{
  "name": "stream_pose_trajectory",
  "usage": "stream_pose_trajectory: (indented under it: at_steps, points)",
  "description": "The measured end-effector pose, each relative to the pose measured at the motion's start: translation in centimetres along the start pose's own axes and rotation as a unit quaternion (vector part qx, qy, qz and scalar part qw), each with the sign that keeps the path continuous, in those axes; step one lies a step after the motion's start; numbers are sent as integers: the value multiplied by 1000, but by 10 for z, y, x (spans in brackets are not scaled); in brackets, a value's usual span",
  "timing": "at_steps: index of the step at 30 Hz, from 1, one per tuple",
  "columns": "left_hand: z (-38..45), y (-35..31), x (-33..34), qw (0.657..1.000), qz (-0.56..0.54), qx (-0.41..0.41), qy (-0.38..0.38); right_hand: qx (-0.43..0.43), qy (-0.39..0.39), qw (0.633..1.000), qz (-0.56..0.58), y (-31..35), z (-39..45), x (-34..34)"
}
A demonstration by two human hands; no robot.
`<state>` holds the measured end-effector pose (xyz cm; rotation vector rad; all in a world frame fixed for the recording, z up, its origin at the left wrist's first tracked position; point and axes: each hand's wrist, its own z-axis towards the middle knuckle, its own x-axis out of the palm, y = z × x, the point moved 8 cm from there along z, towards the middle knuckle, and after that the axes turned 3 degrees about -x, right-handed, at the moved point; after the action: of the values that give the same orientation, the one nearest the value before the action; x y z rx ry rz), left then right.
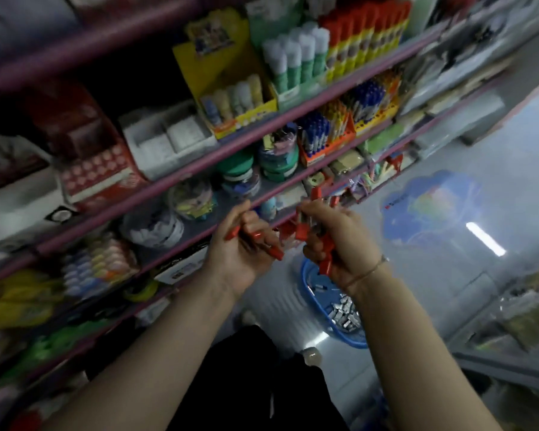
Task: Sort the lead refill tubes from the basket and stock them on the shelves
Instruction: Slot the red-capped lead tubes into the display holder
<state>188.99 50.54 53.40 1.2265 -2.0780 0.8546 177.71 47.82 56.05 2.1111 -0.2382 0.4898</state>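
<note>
Red-capped lead refill tubes (pixel 302 227) fill both fists: left hand (pixel 246 244) curled round a few, right hand (pixel 336 241) clamped on a bundle. At five o'clock below, the blue basket (pixel 308 281) still holds silvery pieces; shelves (pixel 199 169) at eleven o'clock await stock, so sorting looks midway

No legible text

We can read nothing: the printing on the yellow box (pixel 227 88) at twelve o'clock and the shelf packaging is blurred beyond reading.
</note>
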Motion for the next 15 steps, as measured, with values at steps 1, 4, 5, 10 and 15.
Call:
stream_pose_trajectory:
  at_steps: [1,4,5,10,15]
  points:
    - [-7,-12,-4,1000,-22,14,1,6,15,999,-33,-5,2,15]
    - [-24,-46,-9,997,-59,54,12,11,50,992,-112,-19,9,54]
    - [-28,-57,-11,995,-71,68,17,10,63,990,-129,-22,12,65]
    - [-42,-97,-24,982,-107,153,20,-12,113,966,-233,-26,22,100]
    - [-51,-104,-24,963,-145,226,-4,-12,192,920,-341,-20,19,121]
